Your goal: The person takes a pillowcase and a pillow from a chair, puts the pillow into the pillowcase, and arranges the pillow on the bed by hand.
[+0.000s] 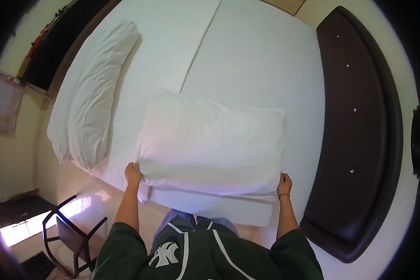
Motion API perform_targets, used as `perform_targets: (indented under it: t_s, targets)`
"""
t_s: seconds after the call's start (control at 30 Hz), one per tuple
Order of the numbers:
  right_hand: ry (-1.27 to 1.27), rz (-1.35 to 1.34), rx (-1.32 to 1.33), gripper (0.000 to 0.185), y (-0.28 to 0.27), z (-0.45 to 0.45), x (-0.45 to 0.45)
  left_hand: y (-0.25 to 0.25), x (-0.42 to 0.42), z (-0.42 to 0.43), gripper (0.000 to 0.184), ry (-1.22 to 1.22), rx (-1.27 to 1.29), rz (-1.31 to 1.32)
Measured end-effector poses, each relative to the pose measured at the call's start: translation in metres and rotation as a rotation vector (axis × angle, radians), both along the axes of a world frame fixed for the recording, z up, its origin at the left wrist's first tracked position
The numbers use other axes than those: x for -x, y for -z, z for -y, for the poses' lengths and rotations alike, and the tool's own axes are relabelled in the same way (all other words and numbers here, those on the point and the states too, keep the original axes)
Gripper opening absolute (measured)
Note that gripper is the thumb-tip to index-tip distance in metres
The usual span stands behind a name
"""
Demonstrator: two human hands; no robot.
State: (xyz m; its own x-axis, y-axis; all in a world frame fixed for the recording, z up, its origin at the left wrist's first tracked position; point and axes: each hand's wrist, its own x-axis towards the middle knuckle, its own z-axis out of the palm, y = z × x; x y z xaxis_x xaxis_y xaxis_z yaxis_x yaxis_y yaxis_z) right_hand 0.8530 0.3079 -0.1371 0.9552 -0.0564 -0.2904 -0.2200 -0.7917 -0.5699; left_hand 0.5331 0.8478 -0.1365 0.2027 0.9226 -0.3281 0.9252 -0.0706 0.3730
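A white pillow (212, 144) lies on the bed near its front edge, close to my body. My left hand (133, 173) is closed on the pillow's near left corner, fingers pinching the fabric. At the opposite end, my right hand (284, 184) grips the near right corner. The pillow's surface is lightly wrinkled, and a loose fabric edge shows under its near side. Beneath it spreads the white bed sheet (261, 65), with a long seam running away from me.
White bolsters (95, 93) lie along the bed's left side. A dark padded headboard (359, 130) with shiny buttons borders the right. A black-framed chair (72, 238) stands on the floor at lower left. A dark shelf (56, 46) holds small items at upper left.
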Motion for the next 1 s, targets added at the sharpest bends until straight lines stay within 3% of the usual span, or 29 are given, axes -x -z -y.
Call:
perform_targets:
  t_s: [0.03, 0.07, 0.13, 0.2, 0.23, 0.37, 0.4, 0.5, 0.63, 0.73, 0.8, 0.83, 0.93, 1.0]
  targets:
    - [-0.058, 0.043, 0.121, 0.038, -0.012, -0.013, -0.002, 0.007, -0.005, -0.002, 0.030, -0.012, -0.044, -0.055]
    - [-0.052, 0.237, 0.000, 0.044, -0.019, -0.025, -0.005, -0.005, -0.028, 0.006, 0.041, 0.036, -0.355, 0.012]
    - [-0.355, 0.453, 0.195, 0.061, -0.054, -0.063, -0.007, -0.027, -0.085, 0.020, 0.055, 0.288, -0.560, 0.404]
    - [-0.580, 0.368, 0.496, 0.078, -0.073, -0.113, 0.004, -0.047, -0.132, 0.060, 0.073, 0.715, -0.416, 0.073]
    - [-0.630, 0.311, 0.474, 0.080, -0.064, -0.134, 0.010, -0.051, -0.149, 0.076, 0.076, 0.858, -0.395, -0.033]
    - [-0.678, 0.176, 0.466, 0.081, 0.029, -0.178, 0.001, -0.032, -0.189, 0.093, 0.077, 0.725, -0.392, -0.036]
    - [-0.679, 0.144, 0.467, 0.080, 0.031, -0.176, 0.004, -0.041, -0.194, 0.097, 0.077, 0.672, -0.421, -0.062]
    - [-0.693, 0.134, 0.451, 0.080, 0.023, -0.175, -0.001, -0.064, -0.227, 0.117, 0.078, 0.896, -0.336, -0.078]
    - [-0.704, 0.182, 0.390, 0.080, -0.008, -0.177, -0.006, 0.028, -0.209, 0.111, 0.076, 0.965, -0.245, -0.152]
    - [-0.592, 0.235, 0.315, 0.079, -0.043, -0.206, -0.006, 0.029, -0.213, 0.110, 0.076, 0.948, -0.242, -0.170]
    - [-0.746, 0.307, 0.286, 0.077, -0.047, -0.245, -0.011, 0.031, -0.214, 0.112, 0.075, 0.950, -0.266, -0.163]
    - [-0.823, 0.349, 0.269, 0.075, -0.046, -0.257, -0.016, 0.032, -0.214, 0.111, 0.075, 0.953, -0.275, -0.159]
    - [-0.919, 0.282, 0.255, 0.075, 0.031, -0.264, -0.025, 0.025, -0.220, 0.111, 0.074, 0.955, -0.253, -0.174]
    - [-0.913, 0.272, 0.260, 0.074, 0.029, -0.271, -0.030, 0.017, -0.227, 0.110, 0.072, 0.938, -0.294, -0.148]
